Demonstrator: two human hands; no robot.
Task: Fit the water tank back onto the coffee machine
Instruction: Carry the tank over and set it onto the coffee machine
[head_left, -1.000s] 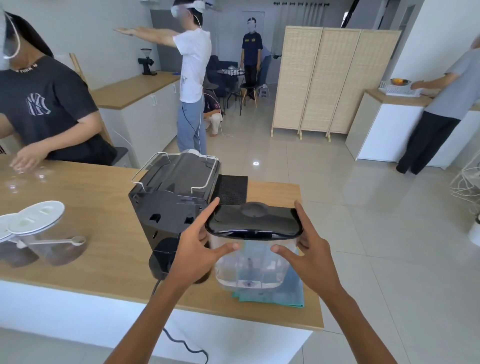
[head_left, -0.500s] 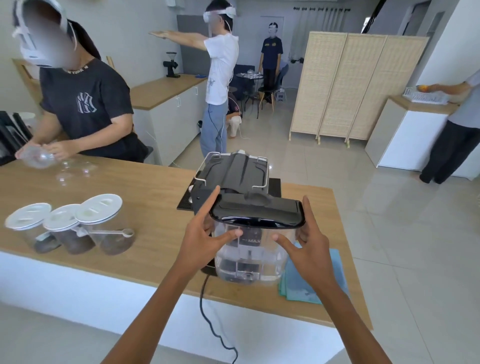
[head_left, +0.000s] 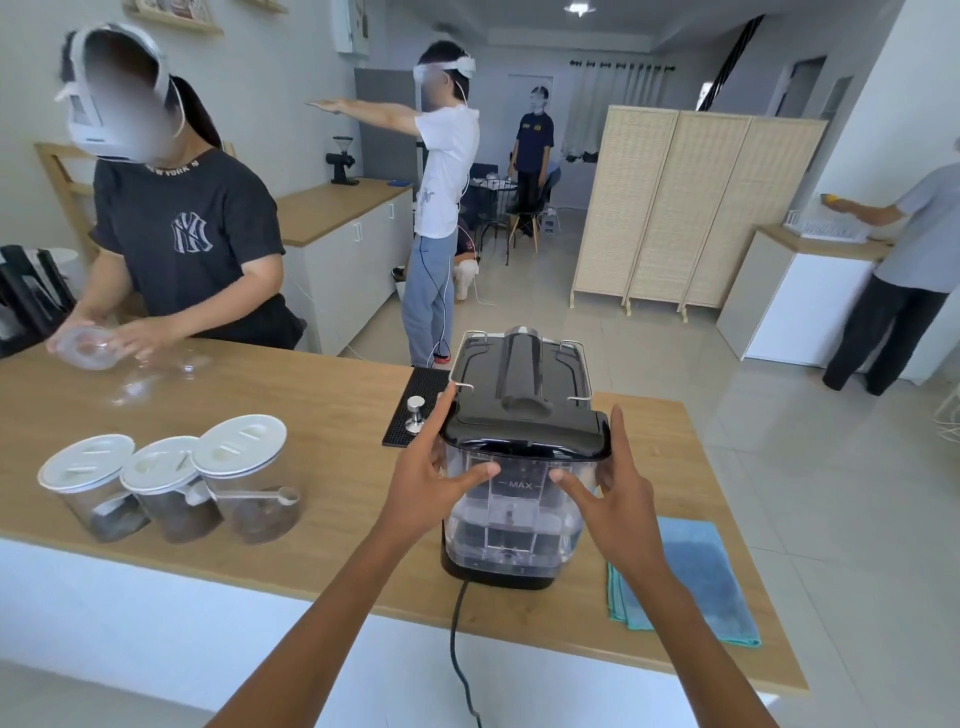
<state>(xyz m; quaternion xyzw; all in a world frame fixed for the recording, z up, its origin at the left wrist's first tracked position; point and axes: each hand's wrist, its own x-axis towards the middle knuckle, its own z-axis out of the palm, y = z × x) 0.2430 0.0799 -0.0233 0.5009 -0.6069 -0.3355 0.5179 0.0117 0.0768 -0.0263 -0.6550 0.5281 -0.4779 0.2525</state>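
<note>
A clear water tank (head_left: 511, 514) with a black lid and a MAX mark stands against the near side of the black coffee machine (head_left: 522, 366), its bottom on the machine's black base. My left hand (head_left: 434, 480) grips the tank's left side, thumb on its front. On the tank's right side is my right hand (head_left: 608, 499), gripping it with the fingers up along the lid's edge. The machine's body is mostly hidden behind the tank. A black power cord (head_left: 460, 644) hangs from the base over the counter's near edge.
On the wooden counter (head_left: 322, 431) stand three lidded jars (head_left: 171, 483) at left, a tamper (head_left: 414, 415) on a black mat, and a folded blue cloth (head_left: 691, 577) at right. A person across the counter handles a clear cup. Others stand farther back.
Both hands carried the tank from beside the machine, above the blue cloth, leftward and onto the machine's near side. The view also swung left, bringing the jars into sight.
</note>
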